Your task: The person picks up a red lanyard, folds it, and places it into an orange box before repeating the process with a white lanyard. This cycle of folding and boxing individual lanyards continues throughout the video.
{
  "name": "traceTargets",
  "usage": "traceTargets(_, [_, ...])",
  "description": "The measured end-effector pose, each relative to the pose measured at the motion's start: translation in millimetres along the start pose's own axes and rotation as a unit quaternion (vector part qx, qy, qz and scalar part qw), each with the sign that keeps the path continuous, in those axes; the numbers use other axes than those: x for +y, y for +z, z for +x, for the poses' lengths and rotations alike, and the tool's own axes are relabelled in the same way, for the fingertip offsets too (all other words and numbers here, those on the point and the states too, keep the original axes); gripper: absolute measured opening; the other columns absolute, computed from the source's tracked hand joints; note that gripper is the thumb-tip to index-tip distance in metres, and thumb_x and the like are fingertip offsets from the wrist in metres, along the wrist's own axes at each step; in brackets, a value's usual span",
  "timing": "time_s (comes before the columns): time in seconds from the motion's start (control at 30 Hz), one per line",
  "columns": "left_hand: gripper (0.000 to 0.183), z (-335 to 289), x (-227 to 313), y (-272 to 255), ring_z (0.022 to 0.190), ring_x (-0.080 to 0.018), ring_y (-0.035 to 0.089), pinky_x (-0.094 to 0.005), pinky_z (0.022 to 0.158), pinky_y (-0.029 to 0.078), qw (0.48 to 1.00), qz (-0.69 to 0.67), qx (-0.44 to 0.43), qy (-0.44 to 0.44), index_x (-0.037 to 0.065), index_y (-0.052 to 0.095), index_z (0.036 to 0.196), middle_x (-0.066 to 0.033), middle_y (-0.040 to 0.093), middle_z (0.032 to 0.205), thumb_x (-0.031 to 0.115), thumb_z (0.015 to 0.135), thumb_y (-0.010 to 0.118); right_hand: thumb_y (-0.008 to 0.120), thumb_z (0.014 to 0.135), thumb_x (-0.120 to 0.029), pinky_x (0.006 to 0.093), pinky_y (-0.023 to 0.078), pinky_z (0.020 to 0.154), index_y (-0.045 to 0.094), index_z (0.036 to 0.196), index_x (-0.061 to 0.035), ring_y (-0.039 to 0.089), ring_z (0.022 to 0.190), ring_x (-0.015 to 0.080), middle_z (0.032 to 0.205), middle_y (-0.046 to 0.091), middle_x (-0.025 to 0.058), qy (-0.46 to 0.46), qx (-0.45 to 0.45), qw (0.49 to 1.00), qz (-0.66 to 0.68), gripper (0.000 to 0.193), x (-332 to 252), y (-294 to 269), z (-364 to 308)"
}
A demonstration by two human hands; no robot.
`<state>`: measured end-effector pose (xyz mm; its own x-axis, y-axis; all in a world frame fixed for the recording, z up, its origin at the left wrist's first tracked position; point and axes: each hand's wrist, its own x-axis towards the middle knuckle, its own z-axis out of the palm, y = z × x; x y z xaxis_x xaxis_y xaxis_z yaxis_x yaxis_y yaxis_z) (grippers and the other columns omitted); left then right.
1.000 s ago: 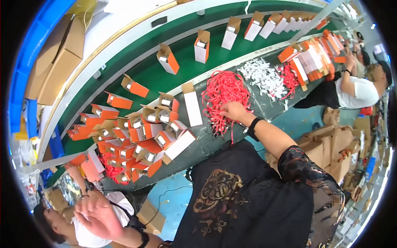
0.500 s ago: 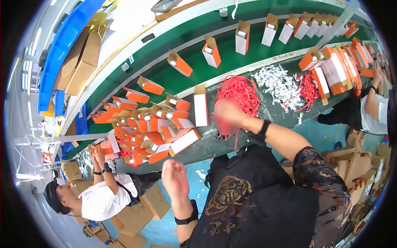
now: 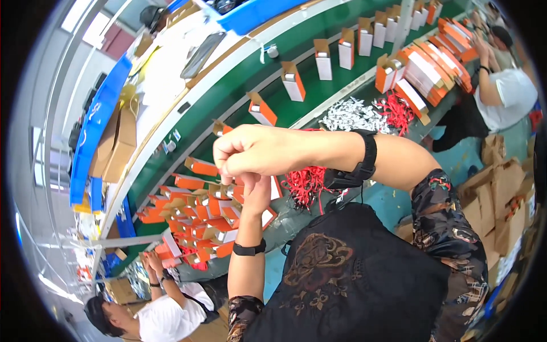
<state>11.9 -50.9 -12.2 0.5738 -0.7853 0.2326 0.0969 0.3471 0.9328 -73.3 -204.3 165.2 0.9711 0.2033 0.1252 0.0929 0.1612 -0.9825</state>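
Note:
My right hand (image 3: 253,151) is raised above the bench, its fingers curled inward. Just under it, my left hand (image 3: 257,194) meets the right fingertips, and its own fingertips are mostly hidden behind them. Both look closed, but anything pinched between them is too small or covered to make out. Behind my right forearm lies a heap of red straps (image 3: 307,185), partly covered by the arm. Left of my hands stand many open orange-and-white cartons (image 3: 196,211) with brown flaps, packed close together.
A green conveyor belt (image 3: 228,94) carries a row of open cartons (image 3: 293,85). White straps (image 3: 353,117) and a smaller red heap (image 3: 396,111) lie to the right, beside stacked cartons (image 3: 424,68). Co-workers sit left (image 3: 176,313) and right (image 3: 507,88). Brown cardboard (image 3: 496,194) lies behind.
My right hand has left the red strap heap and moved left. My left hand has risen to meet it. The whole view has turned somewhat.

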Motion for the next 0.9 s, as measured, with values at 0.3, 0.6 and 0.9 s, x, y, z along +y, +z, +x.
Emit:
traceTargets(0.3, [0.032, 9.2, 32.7, 47.4, 0.055, -0.0084, 0.029, -0.0262, 0.055, 0.029, 0.947, -0.286, 0.042, -0.138, 0.014, 0.051, 0.083, 0.005, 0.032, 0.061, 0.037, 0.104, 0.041, 0.058, 0.094, -0.026, 0.0292, 0.049, 0.078, 0.064, 0.102, 0.001, 0.06, 0.087, 0.0115, 0.09, 0.065, 0.0053, -0.08, 0.203, 0.961, -0.171, 0.029, 35.2, -35.7, -1.8])
traceTargets(0.6, [0.031, 9.2, 61.8, 8.6, 0.06, -0.0116, 0.038, -0.0283, 0.065, 0.035, 0.847, -0.515, 0.104, -0.085, 0.01, 0.058, 0.083, 0.002, 0.042, 0.066, 0.025, 0.102, 0.04, 0.06, 0.096, -0.017, 0.0262, 0.049, 0.072, 0.058, 0.122, 0.0019, 0.059, 0.08, 0.0093, 0.088, 0.065, 0.0015, 0.02, 0.107, 0.991, 0.081, 0.033, 190.5, -2.2, -51.7])
traceTargets(0.9, [0.032, -4.1, 56.8, 5.5, 0.075, -0.0169, 0.051, -0.0358, 0.082, 0.042, 0.923, -0.325, 0.2, -0.041, 0.013, 0.054, 0.086, 0.0014, 0.05, 0.072, 0.034, 0.105, 0.038, 0.067, 0.09, -0.011, 0.0291, 0.046, 0.07, 0.071, 0.102, -0.0028, 0.059, 0.082, 0.0141, 0.083, 0.061, 0.0063, -0.074, 0.266, 0.951, -0.142, 0.015, 163.4, -1.6, -60.7])
